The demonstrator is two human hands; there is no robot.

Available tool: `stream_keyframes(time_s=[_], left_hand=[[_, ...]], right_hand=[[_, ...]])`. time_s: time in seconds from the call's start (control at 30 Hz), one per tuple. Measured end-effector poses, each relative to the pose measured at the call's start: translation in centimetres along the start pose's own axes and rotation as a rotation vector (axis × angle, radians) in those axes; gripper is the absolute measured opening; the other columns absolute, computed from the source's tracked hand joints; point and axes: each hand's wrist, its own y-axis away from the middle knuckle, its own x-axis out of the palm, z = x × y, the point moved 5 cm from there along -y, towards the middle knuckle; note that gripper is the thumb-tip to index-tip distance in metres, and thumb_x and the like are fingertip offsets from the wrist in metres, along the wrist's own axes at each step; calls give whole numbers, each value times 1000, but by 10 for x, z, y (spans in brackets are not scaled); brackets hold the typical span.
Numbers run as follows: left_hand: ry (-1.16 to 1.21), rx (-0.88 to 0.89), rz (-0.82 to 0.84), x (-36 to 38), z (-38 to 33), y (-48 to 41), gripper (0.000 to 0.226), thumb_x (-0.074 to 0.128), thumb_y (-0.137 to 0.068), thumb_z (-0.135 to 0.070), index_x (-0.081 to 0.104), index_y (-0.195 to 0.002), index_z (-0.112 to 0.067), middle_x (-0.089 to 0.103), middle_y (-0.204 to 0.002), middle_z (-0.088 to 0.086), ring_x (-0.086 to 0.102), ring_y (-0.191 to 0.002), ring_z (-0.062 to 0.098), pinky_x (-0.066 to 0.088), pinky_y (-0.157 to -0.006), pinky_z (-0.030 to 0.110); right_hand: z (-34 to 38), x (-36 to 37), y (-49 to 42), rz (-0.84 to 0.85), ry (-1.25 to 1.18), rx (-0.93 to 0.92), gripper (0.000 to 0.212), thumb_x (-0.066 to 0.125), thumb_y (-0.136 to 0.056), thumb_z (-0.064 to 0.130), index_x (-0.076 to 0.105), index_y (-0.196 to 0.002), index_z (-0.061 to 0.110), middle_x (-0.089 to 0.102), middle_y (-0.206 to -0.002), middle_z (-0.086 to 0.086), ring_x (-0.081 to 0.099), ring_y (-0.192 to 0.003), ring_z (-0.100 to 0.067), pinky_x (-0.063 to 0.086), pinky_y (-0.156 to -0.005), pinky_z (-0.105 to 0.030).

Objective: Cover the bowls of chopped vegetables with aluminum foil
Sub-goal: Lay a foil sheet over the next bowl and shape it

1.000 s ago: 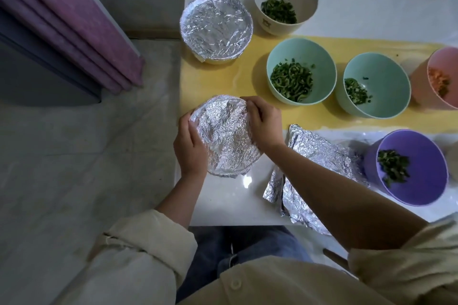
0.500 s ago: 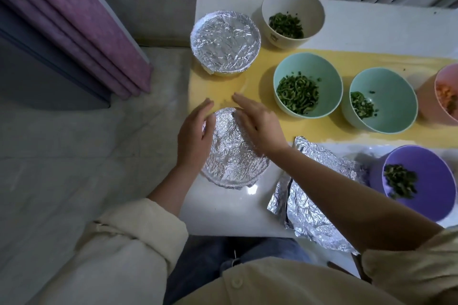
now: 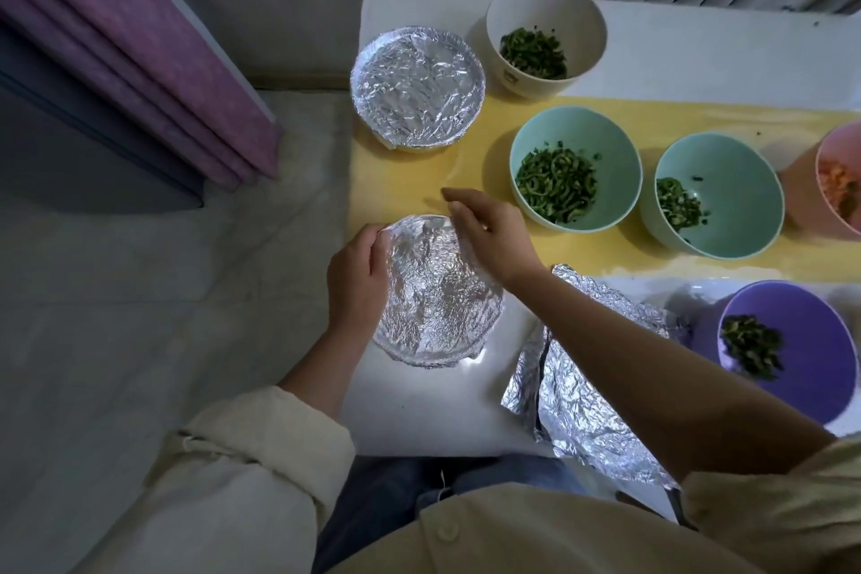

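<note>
A foil-covered bowl (image 3: pixel 438 298) stands near the table's left front edge. My left hand (image 3: pixel 356 280) curls round its left rim and pinches the foil at the top left. My right hand (image 3: pixel 489 231) lies along the right rim with fingers fairly straight, pressing the foil. A second foil-covered bowl (image 3: pixel 417 86) sits farther back. Uncovered bowls with chopped greens: a white bowl (image 3: pixel 545 14), a near mint bowl (image 3: pixel 605 140), a far mint bowl (image 3: pixel 741 168) and a purple bowl (image 3: pixel 810 336). Loose foil sheets (image 3: pixel 582 405) lie under my right forearm.
A pink bowl (image 3: pixel 834 163) with orange pieces is cut off at the right edge. A yellow runner (image 3: pixel 400 182) crosses the white table (image 3: pixel 419 405). Purple curtain (image 3: pixel 140 37) and floor lie left of the table; a radiator and wall socket are behind.
My left hand has shifted from an open pose over the bowl to curling round the left rim. My right hand slid along the right rim. The camera view moved a little.
</note>
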Motion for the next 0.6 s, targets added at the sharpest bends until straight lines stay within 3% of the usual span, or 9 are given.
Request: stream_keyframes(time_s=[0.1, 0.17, 0.23, 0.33, 0.43, 0.5, 0.6], left_hand=[[-61, -215, -137, -15, 11, 18, 40, 37, -95, -36, 64, -97, -6, 69, -83, 13, 63, -80, 38, 29, -63, 33], [-8, -285, -179, -21, 13, 25, 37, 42, -96, -35, 63, -111, -8, 71, -110, 10, 64, -101, 31, 39, -76, 32], [112, -222, -166, -18, 8, 25, 40, 43, -99, -28, 60, -127, -6, 65, -126, 6, 60, -111, 18, 40, -88, 22], [235, -169, -166, -11, 7, 27, 41, 40, -99, -23, 63, -125, -1, 68, -111, 6, 56, -92, 1, 40, -81, 13], [270, -239, -192, -8, 18, 27, 37, 38, -100, -21, 65, -114, 1, 67, -92, 17, 52, -74, 12, 39, -69, 20], [321, -265, -177, -5, 20, 26, 31, 38, -101, -20, 64, -96, -3, 58, -77, 19, 41, -62, 9, 37, -63, 26], [380, -319, -124, -4, 20, 23, 32, 39, -99, -29, 42, -68, -22, 38, -60, -2, 31, -56, 9, 29, -61, 34]], right_hand=[[4, -15, 24, -243, -2, -65, 35, 50, -100, 17, 58, -133, 11, 61, -131, -2, 52, -118, -4, 37, -99, -14], [2, -7, 41, -257, 13, -74, 40, 48, -99, 18, 52, -138, 9, 55, -139, -3, 45, -125, -5, 31, -104, -14], [-6, 9, 53, -204, -45, -16, 45, 45, -99, 24, 46, -142, 9, 51, -142, -3, 44, -129, -9, 32, -108, -21], [-15, 21, 58, -261, -166, 50, 36, 44, -102, 17, 54, -136, 10, 59, -131, 3, 52, -121, -5, 40, -106, -25], [-18, 24, 53, -318, -253, 107, 29, 43, -103, 12, 63, -124, 16, 68, -101, 6, 60, -88, -3, 46, -84, -19], [-21, 27, 51, -300, -317, 168, 27, 41, -104, 17, 65, -112, 25, 66, -91, 9, 57, -81, -6, 45, -77, -21], [-26, 25, 51, -187, -431, 321, 32, 38, -105, 26, 51, -76, 27, 48, -67, 12, 42, -61, -4, 36, -63, -28]])
